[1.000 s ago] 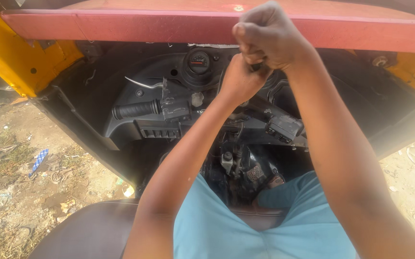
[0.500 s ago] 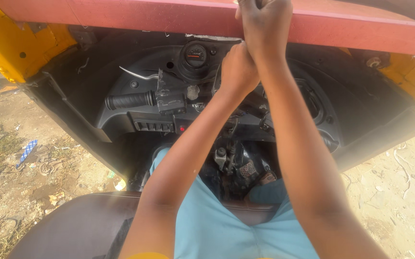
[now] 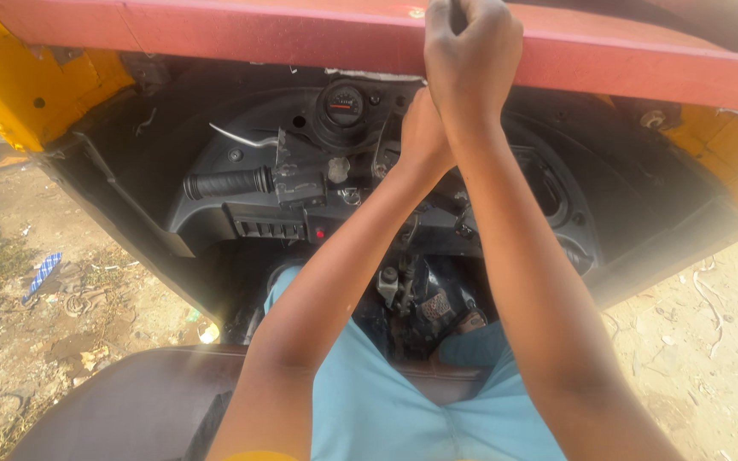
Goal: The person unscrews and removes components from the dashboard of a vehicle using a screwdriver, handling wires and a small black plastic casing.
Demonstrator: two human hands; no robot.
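My right hand (image 3: 471, 60) is a closed fist in front of the red bar (image 3: 215, 34) at the top of the view, and the tip of a thin dark tool (image 3: 457, 10) pokes out above it. Just below, my left hand (image 3: 422, 128) presses against the right wrist, its fingers hidden behind it. Both forearms reach up over the black dashboard (image 3: 215, 154), which has a round gauge (image 3: 343, 104) and a left handlebar grip (image 3: 228, 183).
Yellow body panels (image 3: 19, 85) flank the red bar on both sides. A row of switches (image 3: 271, 229) sits under the grip, with pedals and cables (image 3: 420, 303) lower down. My light blue trousers (image 3: 386, 401) rest on a dark seat (image 3: 130, 401). Littered dirt ground (image 3: 19, 316) lies on either side.
Both hands have risen to the red bar's top edge, and the right fist is now partly cut off by the frame. The view has shifted, so the dashboard sits lower.
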